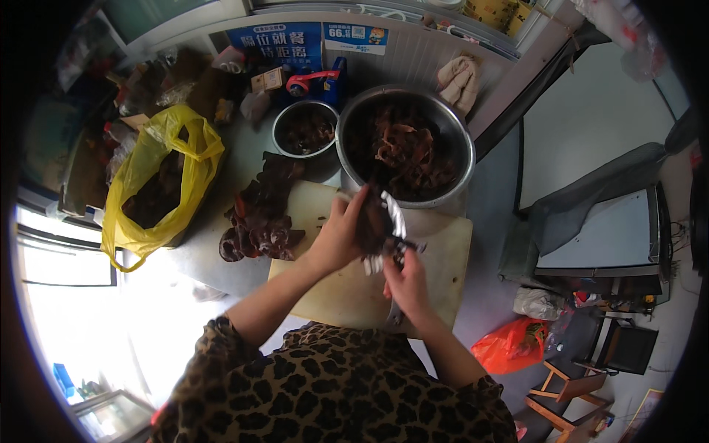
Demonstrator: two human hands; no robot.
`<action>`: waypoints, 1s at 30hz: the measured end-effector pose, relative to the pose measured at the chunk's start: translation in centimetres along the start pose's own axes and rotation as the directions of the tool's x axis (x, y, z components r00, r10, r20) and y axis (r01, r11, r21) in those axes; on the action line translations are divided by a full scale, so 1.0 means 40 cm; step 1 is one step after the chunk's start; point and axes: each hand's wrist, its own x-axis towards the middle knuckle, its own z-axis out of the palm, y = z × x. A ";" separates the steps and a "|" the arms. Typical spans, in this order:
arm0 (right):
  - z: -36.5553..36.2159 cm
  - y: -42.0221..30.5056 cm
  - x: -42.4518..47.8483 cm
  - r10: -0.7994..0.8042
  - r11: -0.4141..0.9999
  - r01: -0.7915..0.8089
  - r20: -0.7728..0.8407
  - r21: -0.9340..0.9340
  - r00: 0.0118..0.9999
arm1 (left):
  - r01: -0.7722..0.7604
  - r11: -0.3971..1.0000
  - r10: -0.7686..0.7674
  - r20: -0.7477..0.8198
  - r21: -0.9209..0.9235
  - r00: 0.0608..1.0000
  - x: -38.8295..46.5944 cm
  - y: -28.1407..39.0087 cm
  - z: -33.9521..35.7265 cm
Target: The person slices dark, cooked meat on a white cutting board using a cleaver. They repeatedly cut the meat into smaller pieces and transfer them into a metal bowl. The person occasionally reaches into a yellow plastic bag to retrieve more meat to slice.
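Observation:
Both hands meet over a pale cutting board (332, 299). My left hand (343, 232) grips a dark brown, leathery food piece (374, 224), blurred by motion. Fingers of my right hand (407, 279) pinch its lower end. A bright, shiny strip (394, 213) shows along the piece's right side; what it is cannot be made out. Below the right hand lies a metal tool (394, 315), partly covered by the wrist. More dark brown pieces (260, 232) are heaped at the board's left edge. Just beyond the hands, a large steel basin (471, 158) holds thin brown strips (407, 147).
A small steel bowl (275, 138) with dark bits stands left of the basin. Farther left is an open yellow plastic bag (119, 221) with dark contents. A tape dispenser (332, 80) and clutter line the back. A red bag (512, 346) and a wooden stool (573, 387) are at lower right.

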 end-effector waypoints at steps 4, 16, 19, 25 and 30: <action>-0.082 -0.193 0.152 0.020 0.981 -0.037 -0.087 -0.191 0.996 | -0.030 0.999 0.029 -0.043 -0.017 0.999 0.229 0.040 -0.030; -0.224 -0.115 0.225 -0.568 0.535 0.247 -0.128 -0.808 0.813 | -0.009 0.835 -0.207 0.329 0.550 0.921 0.090 -0.056 -0.102; -0.185 -0.106 0.100 -0.170 0.950 0.124 -0.141 -0.287 0.975 | -0.069 0.840 0.038 0.068 0.537 0.997 -0.067 -0.157 0.023; -0.167 0.055 -0.121 0.043 0.995 -0.050 -0.081 -0.088 0.996 | 0.085 0.983 -0.077 -0.057 0.162 0.995 -0.046 -0.232 0.063; -0.156 0.105 -0.200 0.196 0.980 -0.195 -0.093 0.022 0.976 | -0.310 0.950 0.291 -0.266 -0.031 0.919 0.134 0.002 -0.048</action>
